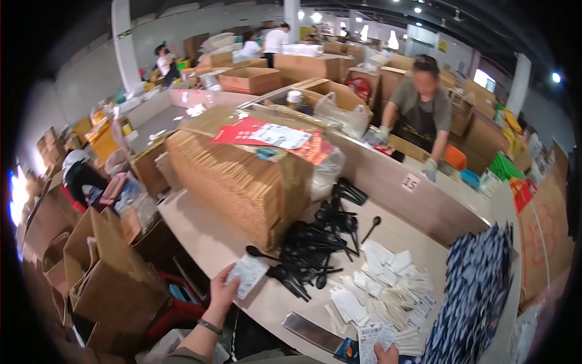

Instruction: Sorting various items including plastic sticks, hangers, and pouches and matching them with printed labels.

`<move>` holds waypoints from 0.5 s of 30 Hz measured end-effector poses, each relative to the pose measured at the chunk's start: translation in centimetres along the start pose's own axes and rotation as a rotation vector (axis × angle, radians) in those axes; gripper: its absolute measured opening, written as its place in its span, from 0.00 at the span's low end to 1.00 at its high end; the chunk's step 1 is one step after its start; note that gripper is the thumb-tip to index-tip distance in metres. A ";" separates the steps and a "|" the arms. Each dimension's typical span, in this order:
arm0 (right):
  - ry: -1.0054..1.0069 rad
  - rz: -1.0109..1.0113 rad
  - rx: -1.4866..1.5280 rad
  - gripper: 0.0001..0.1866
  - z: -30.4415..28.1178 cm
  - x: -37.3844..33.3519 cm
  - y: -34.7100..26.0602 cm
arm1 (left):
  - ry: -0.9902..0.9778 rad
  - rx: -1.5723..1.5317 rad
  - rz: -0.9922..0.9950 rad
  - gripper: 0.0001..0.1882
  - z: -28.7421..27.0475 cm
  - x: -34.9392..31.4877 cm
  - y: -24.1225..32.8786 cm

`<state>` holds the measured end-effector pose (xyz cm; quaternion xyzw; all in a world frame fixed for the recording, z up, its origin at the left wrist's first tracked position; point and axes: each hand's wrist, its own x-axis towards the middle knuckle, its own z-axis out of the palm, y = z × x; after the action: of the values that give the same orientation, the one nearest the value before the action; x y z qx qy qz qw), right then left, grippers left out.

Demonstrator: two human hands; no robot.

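My left hand [223, 290], a band round its wrist, pinches a printed white slip [248, 274] over the table's near edge. My right hand [387, 354] is partly cut off by the lower edge; its thumb presses on another white slip [371, 341] with a barcode. Between the hands lies a long silvery flat piece [312, 330] with a blue end. A heap of black plastic spoons [312, 242] spreads beyond my left hand. Ahead of my right hand lies a loose pile of white and cream paper packets [388, 285].
A big strapped bundle of flat cardboard [224, 182] stands on the table's left half. Dark blue packages [470, 291] are stacked along the right side. A low partition [418, 188] separates me from a gloved co-worker [421, 109]. Open cartons [115, 285] crowd the left floor.
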<state>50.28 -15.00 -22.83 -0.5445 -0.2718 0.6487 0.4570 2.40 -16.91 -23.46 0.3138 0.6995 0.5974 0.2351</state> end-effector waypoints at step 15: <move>0.020 0.068 -0.035 0.13 -1.1 1.2 2.4 | -0.149 -0.194 -0.108 0.23 2.4 -2.1 2.2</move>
<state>50.66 -15.11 -25.73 -0.5678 -0.2598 0.6535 0.4278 5.84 -16.58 -21.81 0.2949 0.6351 0.6236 0.3475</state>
